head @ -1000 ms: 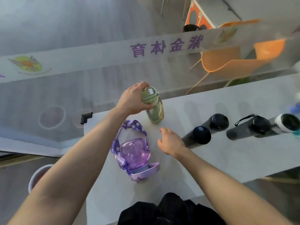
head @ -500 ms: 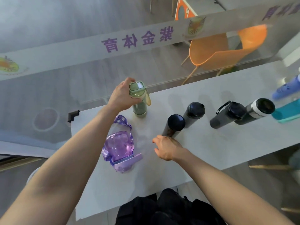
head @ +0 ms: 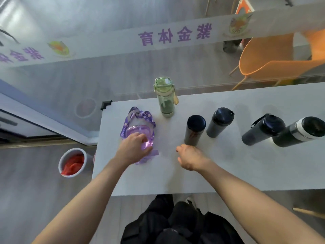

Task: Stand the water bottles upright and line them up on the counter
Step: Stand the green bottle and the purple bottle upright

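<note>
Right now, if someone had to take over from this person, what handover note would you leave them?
Left hand is closing over the purple bottle, which lies on its side near the counter's left end; a firm grip cannot be confirmed. Right hand hovers empty beside it.
Done: the green bottle and four dark bottles stand upright.
Left: stand the purple one up, then straighten the loose row.

We're in what looks like a sports venue's reception area: a glass partition carries a white banner strip (head: 123, 43) with purple Chinese characters for sports, moulded orange plastic chairs (head: 274, 55) sit beyond, and a long white bench (head: 228, 166) runs over grey flooring.
</note>
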